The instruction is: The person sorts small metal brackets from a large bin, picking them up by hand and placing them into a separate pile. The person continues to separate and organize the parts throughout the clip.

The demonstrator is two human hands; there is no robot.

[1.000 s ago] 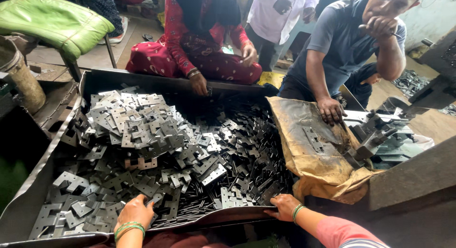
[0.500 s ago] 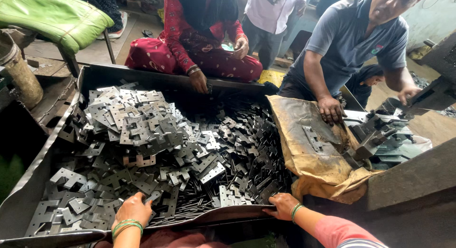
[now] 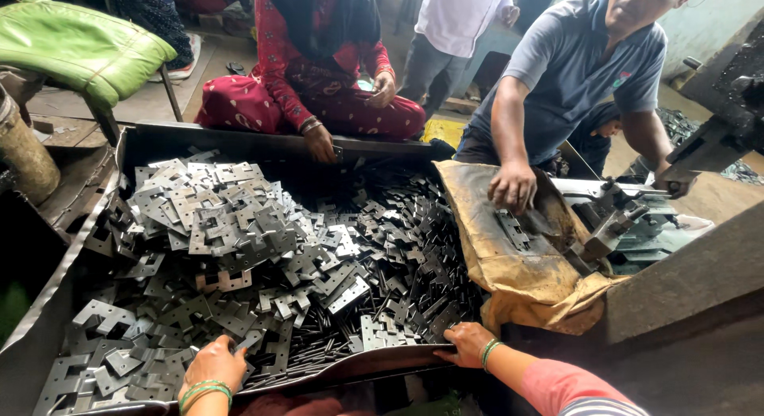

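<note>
Little moved since earlier frame; both hands kept on tray lip. Head view: concrete workshop floor (image 3: 151,97), people seated around. Large metal tray (image 3: 263,145) heaped with stamped metal plates (image 3: 239,225). Left hand (image 3: 213,364) and right hand (image 3: 465,342) closed over near rim.

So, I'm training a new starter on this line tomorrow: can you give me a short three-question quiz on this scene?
1. True or false: the wearer's left hand and right hand both rest at the near edge of the tray.
2. What fills the tray? A) flat grey stamped metal plates B) wooden blocks C) coiled wire
3. What does the hand of the person in the grey polo shirt press on, right of the tray?

Key: 1 true; 2 A; 3 a brown sack with a metal plate lying on it.
</note>
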